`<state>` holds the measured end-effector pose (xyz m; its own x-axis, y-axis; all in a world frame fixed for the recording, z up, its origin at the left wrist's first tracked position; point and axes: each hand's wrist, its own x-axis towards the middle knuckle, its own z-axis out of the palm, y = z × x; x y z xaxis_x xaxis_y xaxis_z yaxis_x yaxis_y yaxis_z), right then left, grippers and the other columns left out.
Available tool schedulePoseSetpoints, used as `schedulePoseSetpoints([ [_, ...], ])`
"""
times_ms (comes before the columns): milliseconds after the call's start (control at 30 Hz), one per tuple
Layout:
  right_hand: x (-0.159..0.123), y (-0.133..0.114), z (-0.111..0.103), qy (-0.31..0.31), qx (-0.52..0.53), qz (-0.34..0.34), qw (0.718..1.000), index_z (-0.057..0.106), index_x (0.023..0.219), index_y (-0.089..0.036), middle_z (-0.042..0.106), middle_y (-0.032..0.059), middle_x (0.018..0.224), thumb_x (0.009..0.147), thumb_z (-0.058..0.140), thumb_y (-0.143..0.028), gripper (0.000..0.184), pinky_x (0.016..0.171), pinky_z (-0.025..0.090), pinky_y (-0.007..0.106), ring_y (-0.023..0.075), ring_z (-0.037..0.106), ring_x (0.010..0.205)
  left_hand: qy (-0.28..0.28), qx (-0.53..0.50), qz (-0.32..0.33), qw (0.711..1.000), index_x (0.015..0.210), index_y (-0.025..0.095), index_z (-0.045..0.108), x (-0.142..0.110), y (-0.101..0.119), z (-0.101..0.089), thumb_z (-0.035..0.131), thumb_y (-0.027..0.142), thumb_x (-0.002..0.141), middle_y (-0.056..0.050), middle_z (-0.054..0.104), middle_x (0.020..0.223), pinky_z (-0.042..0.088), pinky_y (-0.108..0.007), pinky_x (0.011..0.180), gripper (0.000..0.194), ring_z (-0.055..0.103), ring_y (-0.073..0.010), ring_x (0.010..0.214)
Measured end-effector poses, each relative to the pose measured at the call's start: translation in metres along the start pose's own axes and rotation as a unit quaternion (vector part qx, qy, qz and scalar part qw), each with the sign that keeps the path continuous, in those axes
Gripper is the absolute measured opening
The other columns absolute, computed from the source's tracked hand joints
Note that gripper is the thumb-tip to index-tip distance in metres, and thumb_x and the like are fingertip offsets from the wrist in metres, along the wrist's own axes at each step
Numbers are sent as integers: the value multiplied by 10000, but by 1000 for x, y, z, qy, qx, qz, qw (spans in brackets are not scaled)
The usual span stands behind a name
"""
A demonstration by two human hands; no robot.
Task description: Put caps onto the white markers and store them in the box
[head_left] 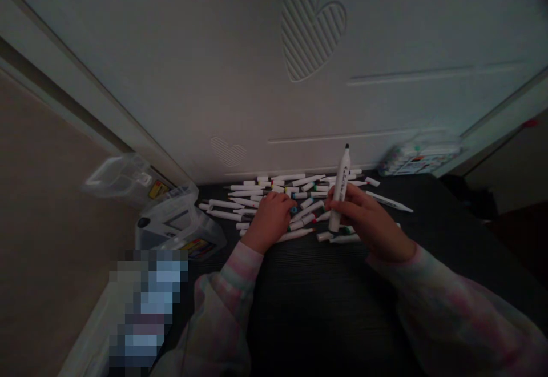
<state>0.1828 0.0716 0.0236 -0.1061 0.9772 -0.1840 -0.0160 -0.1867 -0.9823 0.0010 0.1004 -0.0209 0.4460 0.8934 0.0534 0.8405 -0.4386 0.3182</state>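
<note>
One white marker (341, 178) gripping nib-up in the right hand (367, 220), while reaching among loose markers (225, 215) with the left hand (270, 221), unable to tell whether grasping there.

Both hands forward, left (272, 221) palm-down, right (367, 217) raised with fingers curled.

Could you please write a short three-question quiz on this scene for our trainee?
1. Multiple choice: where does the dark tip of the marker in the right hand point?
a) down at the dark tabletop
b) upward
c) toward the left hand
2. True or false: the left hand is at the loose white markers.
3. Fill in the blank: two ____ shapes decorate the pale panel behind the markers.

Key: 1 b; 2 true; 3 heart.
</note>
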Motion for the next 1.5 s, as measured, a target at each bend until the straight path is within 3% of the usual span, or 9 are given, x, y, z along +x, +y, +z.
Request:
schedulePoseSetpoints([
  [1133, 2, 2, -3, -16, 6, 0, 1000, 538, 799, -201, 562, -32, 707, 697, 612, -268, 143, 536, 376, 234, 107, 519, 613, 40, 55, 8, 998, 1021, 187, 664, 0, -8, 8, 464, 114, 829, -73, 611, 1039, 404, -337, 882, 287, 477, -221, 980],
  [1500, 1, 1, -1, -10, 14, -1, 1000, 539, 796, -200, 554, -35, 704, 677, 624, -271, 163, 539, 372, 235, 104, 505, 609, 17, 55, 35, 998, 1192, 239, 536, -3, 19, 11, 408, 170, 871, -21, 619, 1131, 370, -406, 873, 352, 476, -233, 1019],
])
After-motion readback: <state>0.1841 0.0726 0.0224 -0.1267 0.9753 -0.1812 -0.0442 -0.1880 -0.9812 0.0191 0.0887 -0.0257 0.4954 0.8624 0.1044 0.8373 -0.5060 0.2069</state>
